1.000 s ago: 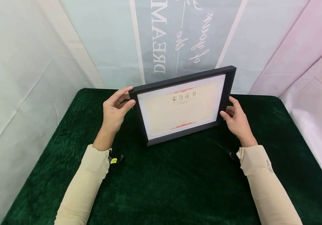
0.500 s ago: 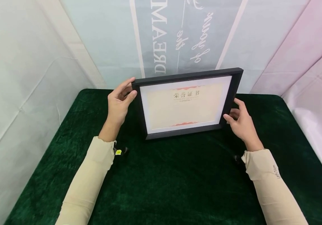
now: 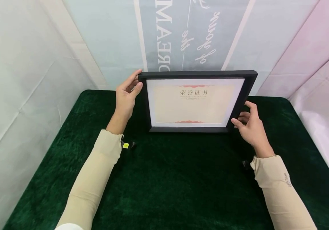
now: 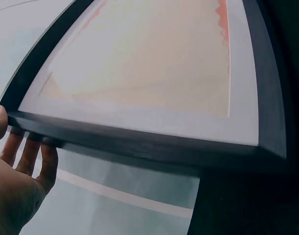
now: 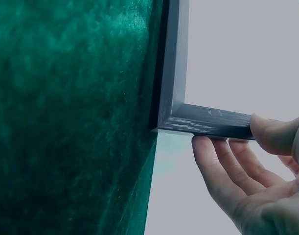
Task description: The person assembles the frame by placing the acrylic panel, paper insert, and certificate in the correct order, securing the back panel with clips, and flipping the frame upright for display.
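Observation:
A black picture frame (image 3: pixel 193 129) with a white mat and a cream certificate (image 3: pixel 193 107) inside stands near the back of the table, its face toward me. Red trim and dark printed characters show on the certificate. My left hand (image 3: pixel 126 98) grips the frame's upper left corner, thumb on the front and fingers behind. At the right side, low down, my right hand (image 3: pixel 250 127) pinches the frame between thumb and fingers. The left wrist view shows the left hand (image 4: pixel 22 181) at a corner. In the right wrist view, the right thumb (image 5: pixel 274 133) presses the frame's front edge.
Dark green velvet cloth (image 3: pixel 181 179) covers the table. Behind it hangs a pale blue backdrop (image 3: pixel 118 38) with white lettering, close beyond the frame. White fabric (image 3: pixel 23 95) hangs on the left, and pinkish-white fabric (image 3: pixel 319 83) on the right.
The picture frame has turned from slanted to level, its left end moving back and its right end shifting right. Both hands keep hold; the left hand has moved up and right, the right slightly right.

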